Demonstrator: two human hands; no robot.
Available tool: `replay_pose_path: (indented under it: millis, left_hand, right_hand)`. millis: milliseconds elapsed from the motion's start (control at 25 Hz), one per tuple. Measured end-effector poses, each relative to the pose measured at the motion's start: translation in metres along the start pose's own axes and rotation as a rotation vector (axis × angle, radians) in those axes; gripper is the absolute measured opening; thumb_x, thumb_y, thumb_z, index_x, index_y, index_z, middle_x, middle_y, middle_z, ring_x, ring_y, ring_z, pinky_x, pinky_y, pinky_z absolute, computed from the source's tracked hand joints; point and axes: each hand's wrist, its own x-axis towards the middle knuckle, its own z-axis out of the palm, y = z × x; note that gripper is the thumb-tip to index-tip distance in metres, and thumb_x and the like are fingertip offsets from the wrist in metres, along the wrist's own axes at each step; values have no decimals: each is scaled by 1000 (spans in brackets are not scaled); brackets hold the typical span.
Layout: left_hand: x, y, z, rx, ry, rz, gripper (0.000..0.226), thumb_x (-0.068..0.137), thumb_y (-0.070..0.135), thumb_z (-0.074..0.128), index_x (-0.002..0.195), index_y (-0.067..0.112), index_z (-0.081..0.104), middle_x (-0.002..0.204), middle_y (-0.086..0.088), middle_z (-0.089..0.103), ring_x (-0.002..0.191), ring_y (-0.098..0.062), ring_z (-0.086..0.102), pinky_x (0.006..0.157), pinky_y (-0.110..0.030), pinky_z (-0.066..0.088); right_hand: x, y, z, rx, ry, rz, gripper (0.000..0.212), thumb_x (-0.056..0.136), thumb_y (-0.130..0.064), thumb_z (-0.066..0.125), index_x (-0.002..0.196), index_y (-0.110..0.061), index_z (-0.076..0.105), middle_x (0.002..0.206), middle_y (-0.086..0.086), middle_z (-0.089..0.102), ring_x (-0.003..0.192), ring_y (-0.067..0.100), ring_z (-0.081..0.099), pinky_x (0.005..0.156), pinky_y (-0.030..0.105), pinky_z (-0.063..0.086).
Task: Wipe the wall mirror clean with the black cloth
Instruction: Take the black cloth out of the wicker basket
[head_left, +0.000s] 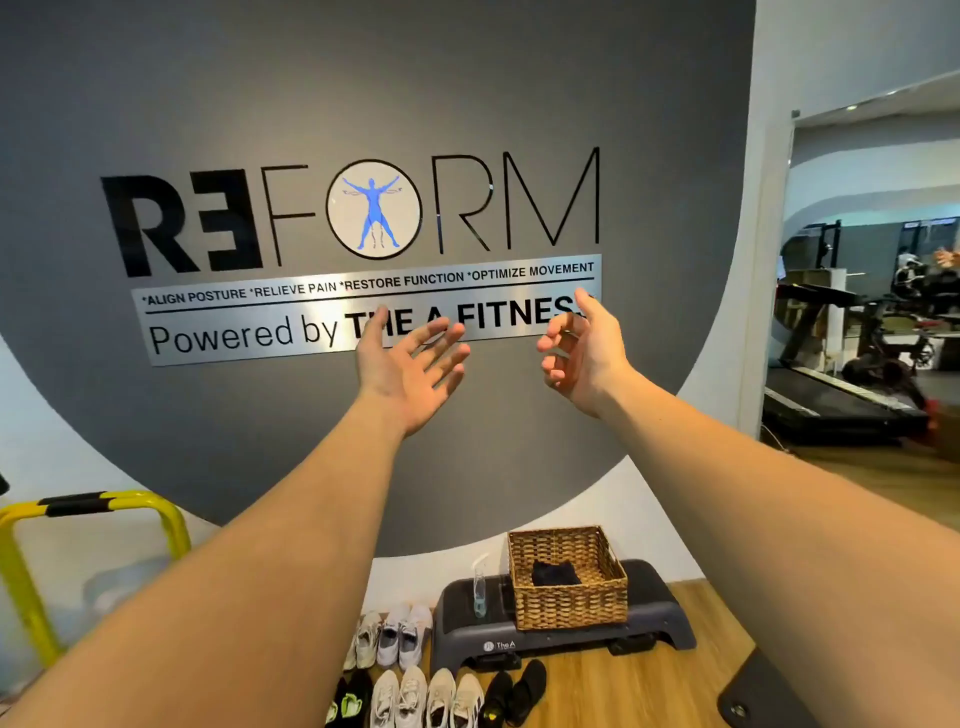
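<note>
Both hands empty: left hand (410, 371) spread, right hand (584, 356) loosely curled. Black cloth (555, 574) far below in wicker basket (569, 605), nearer right; wall mirror (872, 291) off right.

The head camera is looking forward and slightly down, standing close to the grey sign wall (208, 104), with the wooden floor (649, 691) lying below.

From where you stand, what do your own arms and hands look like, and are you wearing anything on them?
Both arms are bare up to the frame's edge: no sleeves show. The left hand and right hand wear no gloves, and no rings, watch or bands show.
</note>
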Motion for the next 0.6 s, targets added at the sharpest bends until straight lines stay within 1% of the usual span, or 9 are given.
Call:
replay_pose_path:
  millis: [40, 80, 120, 160, 240, 400, 600]
  left_hand:
    - [7, -6, 3, -18, -31, -11, 68, 95, 65, 42, 120, 7, 67, 118, -9, 75, 107, -29, 71, 87, -36, 53]
    - [17, -12, 5, -16, -41, -24, 67, 96, 62, 43, 125, 7, 66, 121, -11, 74, 113, -30, 70, 96, -38, 52]
    - [29, -21, 7, -11, -51, -33, 65, 96, 60, 43, 128, 8, 65, 123, -11, 73, 117, -31, 69, 101, -41, 51]
    - [41, -31, 9, 2, -40, -30, 63, 96, 58, 44, 130, 8, 65, 123, -11, 73, 118, -32, 68, 104, -42, 50]
    - [64, -44, 14, 10, -58, -33, 61, 96, 55, 44, 131, 8, 64, 124, -11, 73, 118, -32, 68, 107, -44, 48]
    - [124, -70, 26, 9, -45, -40, 59, 96, 53, 45, 132, 10, 64, 125, -10, 73, 117, -32, 69, 109, -44, 47]
    - [197, -100, 36, 10, -41, -48, 56, 98, 51, 44, 132, 11, 65, 125, -8, 73, 117, -30, 69, 107, -42, 48]
  right_hand:
    - [5, 2, -3, -28, -18, -12, 54, 103, -57, 43, 77, -15, 64, 74, 4, 70, 51, 19, 52, 53, 27, 31]
    - [15, 4, -8, -52, -21, -26, 50, 103, -55, 43, 90, -15, 70, 86, 2, 76, 59, 20, 61, 56, 27, 36]
    - [27, 8, -17, -76, -17, -34, 48, 104, -52, 44, 103, -15, 73, 96, 1, 79, 69, 23, 68, 59, 27, 42]
    - [38, 14, -27, -78, -18, -36, 46, 104, -50, 45, 113, -16, 74, 104, 0, 80, 78, 25, 71, 63, 28, 46]
    - [61, 18, -43, -61, -19, -38, 44, 104, -47, 47, 124, -17, 72, 112, 1, 79, 89, 29, 73, 68, 30, 51]
    - [122, 18, -80, -70, -18, -37, 45, 103, -48, 48, 126, -17, 71, 115, 1, 78, 97, 33, 74, 72, 31, 54]
    - [201, 19, -122, -108, -11, -5, 43, 103, -48, 47, 123, -18, 71, 114, -1, 78, 95, 31, 75, 73, 31, 51]
